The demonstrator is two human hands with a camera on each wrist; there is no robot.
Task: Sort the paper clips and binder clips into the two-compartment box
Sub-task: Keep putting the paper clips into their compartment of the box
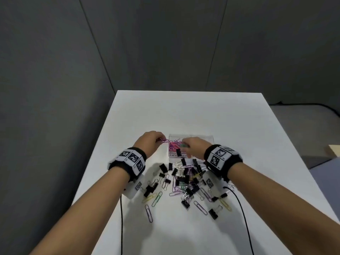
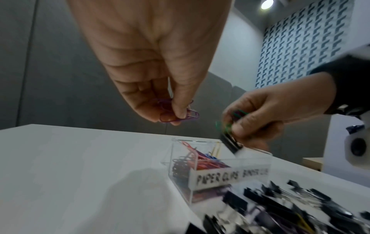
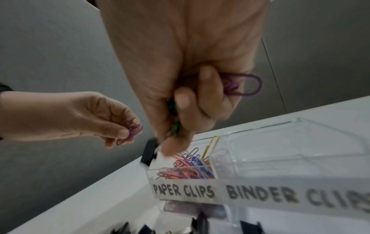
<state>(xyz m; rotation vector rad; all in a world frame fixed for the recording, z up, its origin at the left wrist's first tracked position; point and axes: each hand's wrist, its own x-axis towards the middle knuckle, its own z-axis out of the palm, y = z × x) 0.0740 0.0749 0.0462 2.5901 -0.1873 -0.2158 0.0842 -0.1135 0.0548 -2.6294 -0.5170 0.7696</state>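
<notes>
A clear two-compartment box point(image 1: 202, 138) stands mid-table, labelled PAPER CLIPS point(image 3: 183, 190) and BINDER CLIPS point(image 3: 280, 196). Coloured paper clips point(image 3: 190, 167) fill the left compartment; the right compartment point(image 3: 300, 150) looks bare. My left hand point(image 2: 170, 117) hovers just left of the box and pinches purple paper clips point(image 2: 176, 118). Over the paper-clip side, my right hand point(image 3: 186, 110) grips green clips point(image 3: 174, 125), a purple clip point(image 3: 246, 83) and a black binder clip point(image 3: 149, 150) that dangles below the fingers. A mixed pile of loose clips point(image 1: 185, 179) lies in front of the box.
The white table point(image 1: 193, 111) stretches bare behind the box; its left edge point(image 1: 95, 157) runs close to my left wrist. Cables point(image 1: 241, 208) trail from both wristbands over the near table. Grey walls stand around, and a wooden surface point(image 1: 334, 149) shows at the right.
</notes>
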